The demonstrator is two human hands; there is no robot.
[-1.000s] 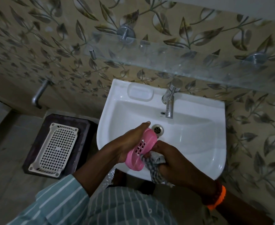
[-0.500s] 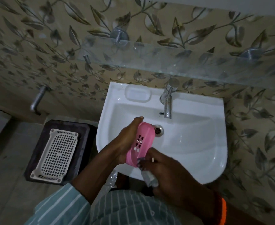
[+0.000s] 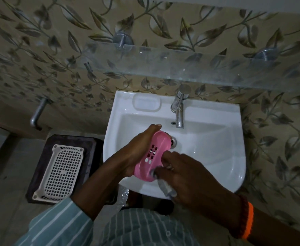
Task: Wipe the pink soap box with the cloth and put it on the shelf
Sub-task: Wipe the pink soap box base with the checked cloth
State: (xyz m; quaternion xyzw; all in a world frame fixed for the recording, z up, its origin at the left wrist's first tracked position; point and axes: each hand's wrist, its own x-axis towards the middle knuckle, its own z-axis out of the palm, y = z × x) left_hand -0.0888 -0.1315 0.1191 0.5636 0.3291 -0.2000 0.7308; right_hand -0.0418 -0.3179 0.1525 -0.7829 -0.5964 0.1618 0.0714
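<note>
Pink soap box (image 3: 151,155) held over the front left part of the white sink (image 3: 216,153), tilted, slotted face up. Gripped along its left side by the left hand (image 3: 136,150), fingers curled round it. Pressed at its lower right end by the right hand (image 3: 186,176), clutching the cloth (image 3: 165,188). Glass shelf (image 3: 190,66) above, on the wall. White basket (image 3: 62,173) on the floor, left of the sink.

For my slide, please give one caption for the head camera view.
Over a white sink, the left hand holds the pink soap box while the right hand wipes it with a cloth.
</note>
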